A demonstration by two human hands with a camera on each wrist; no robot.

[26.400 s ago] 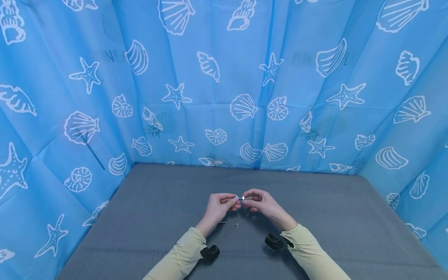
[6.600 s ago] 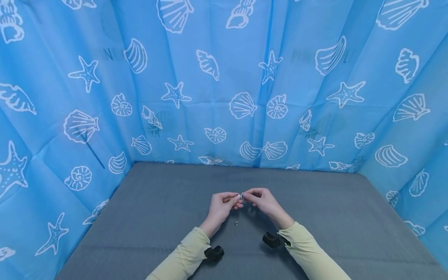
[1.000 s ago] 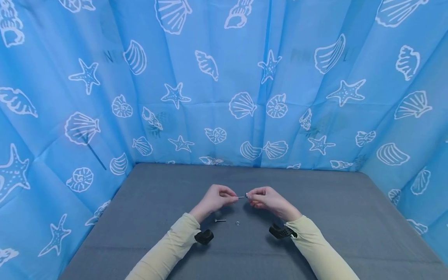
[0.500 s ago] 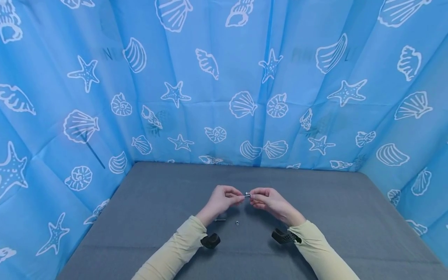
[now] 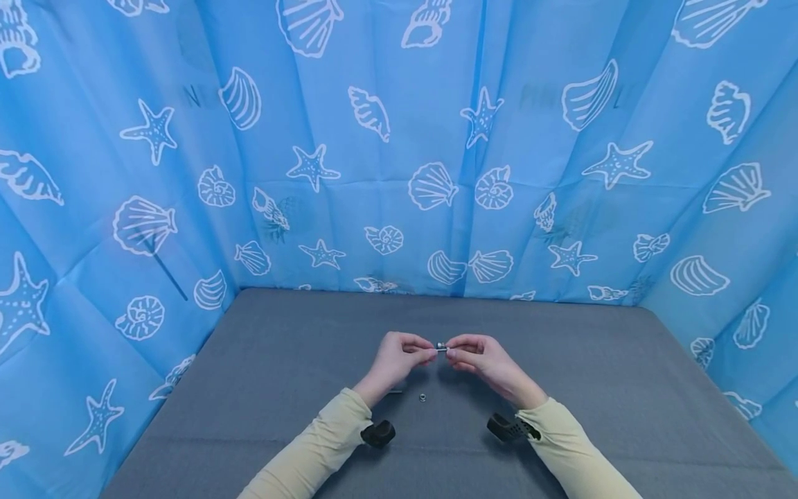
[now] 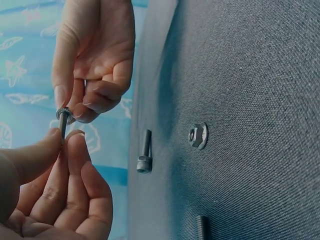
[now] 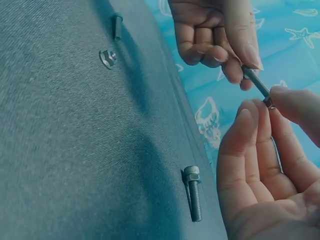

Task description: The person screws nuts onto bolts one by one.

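My left hand point(image 5: 394, 360) pinches a metal bolt point(image 7: 257, 82) by its head end between thumb and finger. At the bolt's other end, thumb and finger of my right hand point(image 5: 486, 360) pinch a small flange nut point(image 6: 64, 114), which sits right at the threaded tip. Both hands meet above the grey table. Behind them lies another bolt point(image 7: 192, 192) with a nut run up against its head. A loose flange nut point(image 5: 422, 398) rests on the near side of the hands. Left of it is a loose bolt point(image 7: 117, 26), partly hidden by my left hand in the head view.
Grey cloth covers the table point(image 5: 561, 374). A blue curtain point(image 5: 399, 138) with white shell and starfish prints stands along the back and both sides. A black wrist camera point(image 5: 378, 434) sits at the left wrist, another camera point(image 5: 503, 427) at the right.
A second ago the held bolt and nut were apart; the hands have since come together, the bolt's tip now at the nut. Since 6.6 s ago, the bolt with its nut has appeared behind the hands.
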